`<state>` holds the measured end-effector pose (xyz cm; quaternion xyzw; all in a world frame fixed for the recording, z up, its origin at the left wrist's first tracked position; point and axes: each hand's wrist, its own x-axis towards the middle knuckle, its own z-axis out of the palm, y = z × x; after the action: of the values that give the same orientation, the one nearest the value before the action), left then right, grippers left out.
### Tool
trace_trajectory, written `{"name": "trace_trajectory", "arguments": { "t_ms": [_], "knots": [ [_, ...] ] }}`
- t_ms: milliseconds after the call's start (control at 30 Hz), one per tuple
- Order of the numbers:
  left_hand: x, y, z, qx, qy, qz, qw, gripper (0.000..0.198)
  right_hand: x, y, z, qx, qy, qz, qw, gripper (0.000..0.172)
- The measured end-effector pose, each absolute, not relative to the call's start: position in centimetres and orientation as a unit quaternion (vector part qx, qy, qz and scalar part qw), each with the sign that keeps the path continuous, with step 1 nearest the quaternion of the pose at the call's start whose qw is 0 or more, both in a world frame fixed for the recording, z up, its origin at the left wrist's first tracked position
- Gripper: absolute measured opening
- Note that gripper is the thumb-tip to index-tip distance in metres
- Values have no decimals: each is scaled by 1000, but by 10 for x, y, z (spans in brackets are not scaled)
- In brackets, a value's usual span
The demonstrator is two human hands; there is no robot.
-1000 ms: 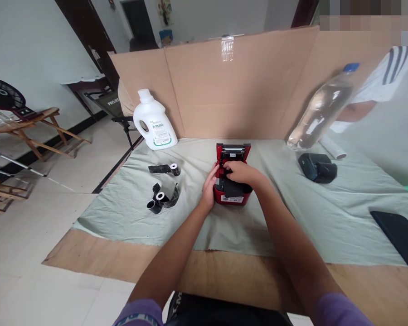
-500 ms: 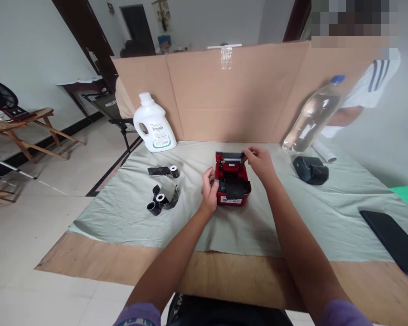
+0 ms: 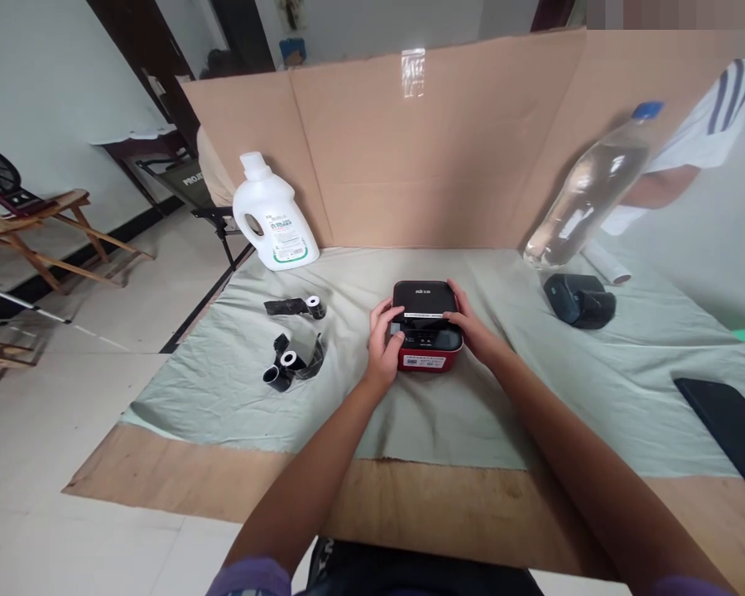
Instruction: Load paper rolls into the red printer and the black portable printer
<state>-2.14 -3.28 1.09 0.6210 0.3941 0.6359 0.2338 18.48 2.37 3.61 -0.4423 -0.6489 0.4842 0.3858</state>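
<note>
A small red and black label printer [image 3: 431, 358] stands on the cloth in front of me, its black lid [image 3: 423, 296] lowered with a narrow dark gap along the front edge. My left hand [image 3: 383, 343] wraps the printer's left side, fingertips at the lid's left front corner. On the other side, my right hand [image 3: 470, 327] grips the lid's right edge with its fingers. The inside of the printer is hidden under the lid.
Left of the printer lie a small roll with a black strip [image 3: 314, 307] and several black rolls [image 3: 290, 362]. A white jug [image 3: 276, 219] and a water bottle [image 3: 589, 194] stand before a cardboard screen [image 3: 372, 157]. At right are a black device [image 3: 579, 300] and a phone [image 3: 723, 426]; a person stands behind.
My right hand has brought the printer's raised lid down, covering the red inside and the black strip seen at its front. My left hand stays at the printer's left side. The view has shifted slightly.
</note>
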Motion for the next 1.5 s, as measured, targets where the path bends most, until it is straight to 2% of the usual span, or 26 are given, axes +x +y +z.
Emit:
{"name": "trace_trajectory", "arguments": {
  "t_ms": [133,267,467,567,633,733,833,1067,1200,1300,1500],
  "knots": [
    [-18,-35,21,669,392,603,187,38,178,19,33,-413,-647,478,427,79],
    [-12,-40,28,675,436,582,123,18,173,14,39,-443,-630,465,437,75],
    [-11,-48,19,675,445,585,61,23,168,12,46,-455,-635,435,448,69],
    [-15,-48,17,673,426,600,74,35,167,13,40,-446,-628,456,447,73],
    [-18,-45,16,663,413,615,106,42,166,14,32,-410,-596,488,489,76],
    [-22,-39,14,647,409,626,151,41,162,13,20,-340,-534,530,565,76],
    [-23,-35,14,642,421,623,149,35,159,12,13,-312,-511,542,590,76],
    [-24,-33,14,641,422,623,154,28,161,13,8,-300,-520,532,598,77],
    [-24,-31,9,618,415,638,197,41,161,11,9,-310,-534,516,594,76],
    [-25,-31,6,635,419,622,187,47,162,9,10,-314,-549,504,588,76],
    [-27,-29,11,649,425,615,143,34,164,14,3,-297,-548,512,591,74]
  ]
}}
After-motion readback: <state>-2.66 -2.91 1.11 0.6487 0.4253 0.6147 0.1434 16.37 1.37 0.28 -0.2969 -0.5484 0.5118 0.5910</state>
